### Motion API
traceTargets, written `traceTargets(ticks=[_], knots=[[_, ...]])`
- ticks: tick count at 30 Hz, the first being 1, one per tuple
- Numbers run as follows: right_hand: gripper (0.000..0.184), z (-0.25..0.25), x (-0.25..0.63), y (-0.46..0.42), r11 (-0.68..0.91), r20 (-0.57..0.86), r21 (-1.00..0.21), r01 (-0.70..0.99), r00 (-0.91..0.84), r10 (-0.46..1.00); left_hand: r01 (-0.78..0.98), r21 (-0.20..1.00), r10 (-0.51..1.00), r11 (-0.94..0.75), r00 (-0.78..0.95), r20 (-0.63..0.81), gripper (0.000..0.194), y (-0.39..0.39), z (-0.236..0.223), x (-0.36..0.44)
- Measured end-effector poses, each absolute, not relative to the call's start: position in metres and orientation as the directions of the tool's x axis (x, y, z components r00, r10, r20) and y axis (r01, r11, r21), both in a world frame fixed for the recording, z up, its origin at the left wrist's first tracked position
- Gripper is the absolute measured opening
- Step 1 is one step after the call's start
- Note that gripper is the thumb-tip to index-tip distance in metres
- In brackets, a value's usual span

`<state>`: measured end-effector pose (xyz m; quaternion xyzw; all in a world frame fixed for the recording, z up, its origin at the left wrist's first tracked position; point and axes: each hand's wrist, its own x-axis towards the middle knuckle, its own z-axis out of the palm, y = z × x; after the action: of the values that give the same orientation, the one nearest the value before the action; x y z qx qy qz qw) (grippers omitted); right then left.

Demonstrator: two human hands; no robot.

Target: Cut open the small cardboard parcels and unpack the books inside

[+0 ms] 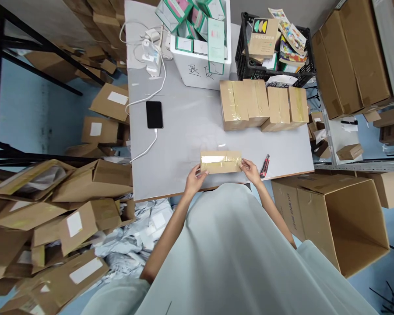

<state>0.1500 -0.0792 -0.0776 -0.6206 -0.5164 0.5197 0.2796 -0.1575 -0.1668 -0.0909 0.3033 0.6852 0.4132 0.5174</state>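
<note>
A small cardboard box [221,162] sealed with shiny clear tape lies near the front edge of the table. My left hand [195,178] grips its left end, thumb in front and fingers behind. At the right end, my right hand [250,170] pinches the box's corner. Just right of that hand rests a red and black utility knife [265,166]. Farther back stand several taped cardboard boxes [246,105] in a row. A dark-screened phone [154,114] with a white cable lies to the left.
A white bin [197,74] of green and white packages stands at the table's back, beside a black crate [272,76] of books. A power strip [153,57] sits back left. Piled cartons [82,218] fill the left floor; a large open carton [331,218] stands right.
</note>
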Motion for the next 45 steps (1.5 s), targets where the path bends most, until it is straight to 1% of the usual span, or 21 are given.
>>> traceTargets(ticks=[3,6,9,11,13,15,17,19,21,24,26,28,30,32,35,38,40,42,45], knots=[[0.069,-0.083,0.150,-0.090,-0.427,-0.453,-0.848,0.314,-0.014,0.891,-0.017,0.840,0.817,0.542,-0.221,-0.532,0.091,-0.171,-0.103,-0.152],[0.060,-0.086,0.148,-0.103,-0.500,-0.524,-0.815,0.294,-0.003,0.852,0.025,0.821,0.814,0.570,-0.158,-0.560,0.091,-0.174,-0.111,-0.147],[0.047,-0.084,0.147,-0.109,-0.481,-0.506,-0.820,0.311,-0.001,0.862,0.040,0.828,0.818,0.559,-0.192,-0.542,0.087,-0.177,-0.112,-0.149],[0.043,-0.079,0.147,-0.108,-0.436,-0.457,-0.841,0.320,0.009,0.889,0.031,0.836,0.817,0.547,-0.237,-0.526,0.089,-0.177,-0.109,-0.154],[0.046,-0.069,0.147,-0.101,-0.370,-0.387,-0.877,0.306,0.005,0.922,0.022,0.855,0.826,0.518,-0.273,-0.493,0.092,-0.176,-0.101,-0.161],[0.050,-0.058,0.146,-0.091,-0.315,-0.328,-0.913,0.259,-0.007,0.945,0.010,0.878,0.841,0.478,-0.294,-0.455,0.092,-0.172,-0.092,-0.169],[0.054,-0.048,0.144,-0.079,-0.302,-0.311,-0.933,0.198,-0.016,0.950,-0.028,0.896,0.849,0.442,-0.308,-0.429,0.091,-0.166,-0.083,-0.173],[0.059,-0.043,0.142,-0.069,-0.321,-0.328,-0.934,0.153,-0.020,0.944,-0.088,0.899,0.846,0.430,-0.309,-0.435,0.090,-0.160,-0.076,-0.173],[0.069,-0.044,0.139,-0.062,-0.352,-0.358,-0.927,0.129,-0.027,0.933,-0.139,0.895,0.844,0.424,-0.298,-0.446,0.090,-0.155,-0.074,-0.169],[0.089,-0.056,0.135,-0.060,-0.390,-0.398,-0.914,0.112,-0.055,0.916,-0.158,0.891,0.847,0.426,-0.275,-0.454,0.085,-0.150,-0.077,-0.157],[0.096,-0.065,0.134,-0.064,-0.395,-0.408,-0.908,0.141,-0.079,0.910,-0.150,0.883,0.843,0.444,-0.264,-0.468,0.079,-0.150,-0.083,-0.149],[0.096,-0.071,0.136,-0.070,-0.387,-0.409,-0.903,0.186,-0.094,0.908,-0.132,0.875,0.838,0.466,-0.250,-0.485,0.077,-0.152,-0.089,-0.145],[0.095,-0.075,0.142,-0.080,-0.403,-0.426,-0.889,0.217,-0.075,0.901,-0.108,0.860,0.827,0.499,-0.236,-0.510,0.082,-0.157,-0.094,-0.144],[0.091,-0.076,0.151,-0.092,-0.468,-0.485,-0.859,0.207,-0.041,0.873,-0.097,0.829,0.802,0.550,-0.214,-0.557,0.090,-0.164,-0.095,-0.145],[0.084,-0.080,0.164,-0.112,-0.601,-0.613,-0.786,0.143,-0.055,0.788,-0.130,0.786,0.783,0.604,-0.084,-0.616,0.097,-0.176,-0.091,-0.146],[0.086,-0.087,0.168,-0.128,-0.669,-0.680,-0.731,0.134,-0.059,0.731,-0.153,0.790,0.802,0.594,0.035,-0.596,0.099,-0.184,-0.085,-0.144],[0.089,-0.088,0.165,-0.134,-0.681,-0.694,-0.715,0.156,-0.037,0.719,-0.126,0.807,0.816,0.576,0.032,-0.577,0.097,-0.187,-0.082,-0.142],[0.096,-0.084,0.162,-0.134,-0.669,-0.684,-0.718,0.193,-0.018,0.729,-0.074,0.815,0.816,0.575,-0.017,-0.577,0.094,-0.189,-0.081,-0.143],[0.106,-0.066,0.158,-0.124,-0.585,-0.613,-0.759,0.284,-0.009,0.790,-0.018,0.824,0.817,0.566,-0.118,-0.564,0.092,-0.188,-0.079,-0.152]])
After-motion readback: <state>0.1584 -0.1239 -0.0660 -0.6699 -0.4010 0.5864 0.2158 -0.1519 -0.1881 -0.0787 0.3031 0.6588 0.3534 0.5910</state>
